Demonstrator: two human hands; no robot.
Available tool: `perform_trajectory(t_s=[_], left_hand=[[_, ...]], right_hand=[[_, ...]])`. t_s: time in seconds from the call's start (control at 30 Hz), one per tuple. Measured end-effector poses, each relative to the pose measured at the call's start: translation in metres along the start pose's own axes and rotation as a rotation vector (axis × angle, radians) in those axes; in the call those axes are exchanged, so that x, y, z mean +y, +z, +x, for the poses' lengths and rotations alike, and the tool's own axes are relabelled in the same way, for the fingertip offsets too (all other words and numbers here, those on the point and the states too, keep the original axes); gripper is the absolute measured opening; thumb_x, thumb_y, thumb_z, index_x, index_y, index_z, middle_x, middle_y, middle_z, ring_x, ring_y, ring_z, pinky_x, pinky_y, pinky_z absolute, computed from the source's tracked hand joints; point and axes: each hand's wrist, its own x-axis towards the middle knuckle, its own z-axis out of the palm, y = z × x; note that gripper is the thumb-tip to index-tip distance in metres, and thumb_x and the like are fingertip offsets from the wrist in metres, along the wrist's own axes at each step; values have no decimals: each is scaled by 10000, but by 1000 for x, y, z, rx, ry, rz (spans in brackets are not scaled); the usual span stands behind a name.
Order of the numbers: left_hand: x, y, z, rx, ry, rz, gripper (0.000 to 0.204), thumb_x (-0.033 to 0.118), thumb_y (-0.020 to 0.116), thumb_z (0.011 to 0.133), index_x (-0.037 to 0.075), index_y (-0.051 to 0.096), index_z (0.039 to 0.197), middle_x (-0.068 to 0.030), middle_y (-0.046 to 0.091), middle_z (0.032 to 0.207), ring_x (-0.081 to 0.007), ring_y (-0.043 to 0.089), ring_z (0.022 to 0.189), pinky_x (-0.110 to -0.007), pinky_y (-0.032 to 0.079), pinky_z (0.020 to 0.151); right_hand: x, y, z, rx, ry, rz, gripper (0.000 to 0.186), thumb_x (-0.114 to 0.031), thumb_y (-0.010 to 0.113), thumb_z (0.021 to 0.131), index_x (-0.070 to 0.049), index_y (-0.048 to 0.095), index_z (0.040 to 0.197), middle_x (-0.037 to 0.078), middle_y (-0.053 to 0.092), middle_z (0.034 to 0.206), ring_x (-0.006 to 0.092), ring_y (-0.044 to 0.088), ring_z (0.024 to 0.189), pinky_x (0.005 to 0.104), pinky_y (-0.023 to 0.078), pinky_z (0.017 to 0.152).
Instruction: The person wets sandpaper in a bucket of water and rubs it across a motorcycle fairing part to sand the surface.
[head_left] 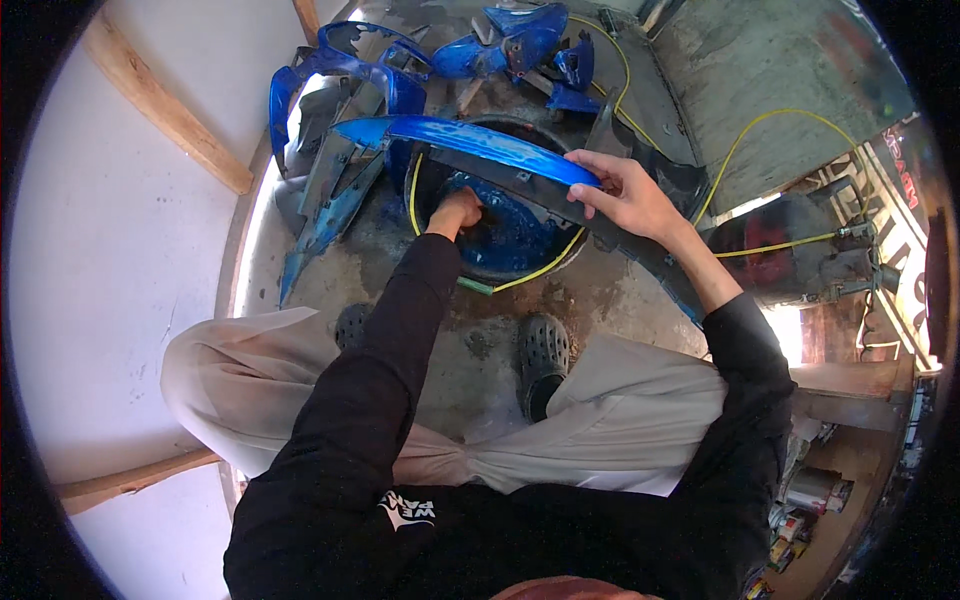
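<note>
A long, curved blue plastic body panel (pixel 470 140), wet and shiny on top, spans the round black tub (pixel 530 268). My right hand (pixel 635 195) grips its right end, thumb on the near edge and fingers over the far side. Below the panel, my left hand (pixel 458 212) reaches into the tub, at the bluish water (pixel 515 235). Its fingers look closed, but their tips and whatever they may hold are hidden. A dark strip along the panel's near side runs down to the right past my right wrist.
Blue fairing pieces (pixel 510 45) lie behind the tub, with more panels (pixel 335 215) at its left. A yellow hose (pixel 775 247) runs from a dark red-and-black tank (pixel 770 250) at the right. My clogs (pixel 543 360) stand on the wet floor; shelves with cans (pixel 815 490) sit lower right.
</note>
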Motion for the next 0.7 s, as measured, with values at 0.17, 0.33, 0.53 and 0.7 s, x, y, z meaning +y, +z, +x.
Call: perform_trajectory(t_s=[0.17,0.33,0.53,0.7], left_hand=[[132,10,-79,-47,-47,-280,535,-70,495,987,172,799,1355,-175,739,1420,-332,778,1168,-440,670,914],[85,-12,-86,21,388,-263,451,-72,537,1018,187,905,1038,-160,755,1413,-315,749,1225,-419,596,1067],[70,-4,-75,61,270,-154,280,20,678,946,178,895,1026,-137,836,1189,-298,758,1230,-436,596,1013],[76,-7,-61,32,142,-154,356,153,776,928,114,800,1280,-234,741,1381,-363,695,1331,-453,554,1096]], right_hand=[[34,-24,-41,71,130,-33,451,-177,749,1060,-12,641,1465,60,762,1010,110,688,772,307,573,731],[20,-11,-17,30,57,-8,453,-182,748,1062,-19,638,1471,55,757,993,108,685,764,308,574,732],[14,-7,-8,-2,33,-29,437,-182,735,1070,-20,640,1465,59,759,993,109,684,765,312,581,733],[14,-11,-14,5,44,-21,428,-178,731,1073,-23,640,1461,65,763,1004,107,684,772,313,585,733]])
